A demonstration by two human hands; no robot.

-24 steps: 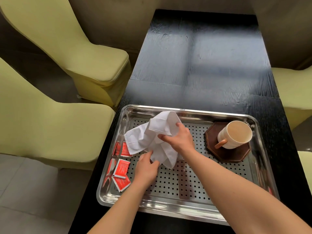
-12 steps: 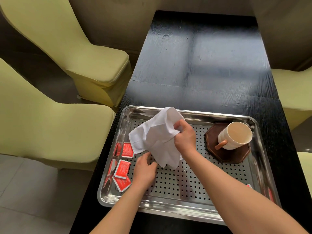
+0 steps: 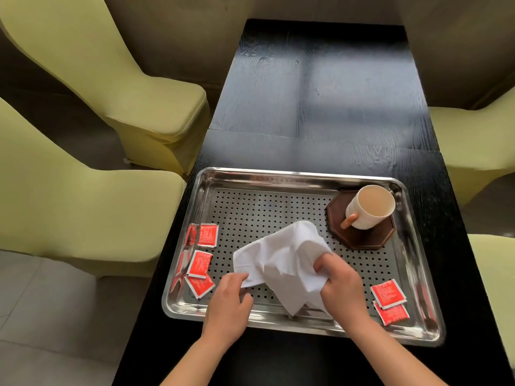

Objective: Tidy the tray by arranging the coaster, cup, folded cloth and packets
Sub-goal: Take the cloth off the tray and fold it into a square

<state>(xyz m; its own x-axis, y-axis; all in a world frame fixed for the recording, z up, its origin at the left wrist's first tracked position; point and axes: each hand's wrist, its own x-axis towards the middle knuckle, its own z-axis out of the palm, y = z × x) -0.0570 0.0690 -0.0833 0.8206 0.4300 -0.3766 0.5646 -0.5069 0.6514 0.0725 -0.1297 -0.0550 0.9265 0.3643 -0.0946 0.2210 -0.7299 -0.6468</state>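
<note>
A perforated steel tray [image 3: 278, 179] lies at the near end of a black table. A white cloth [image 3: 281, 254], crumpled and unfolded, hangs just above the tray's near middle. My left hand [image 3: 228, 307] pinches its lower left edge and my right hand [image 3: 338, 288] grips its right side. A cream cup [image 3: 370, 207] with an orange handle stands on a dark brown octagonal coaster [image 3: 359, 238] in the tray's far right corner. Three red packets [image 3: 207, 235] lie along the tray's left side and two more red packets [image 3: 388, 293] lie at its near right.
The black table [image 3: 320, 107] stretches away beyond the tray. Yellow-green covered chairs [image 3: 83, 190] stand close on the left, and more chairs [image 3: 473, 140] on the right. Grey floor tiles show at the lower left.
Both hands have pulled the cloth from the tray's far left toward its near middle. The red packets at the near right have come into view.
</note>
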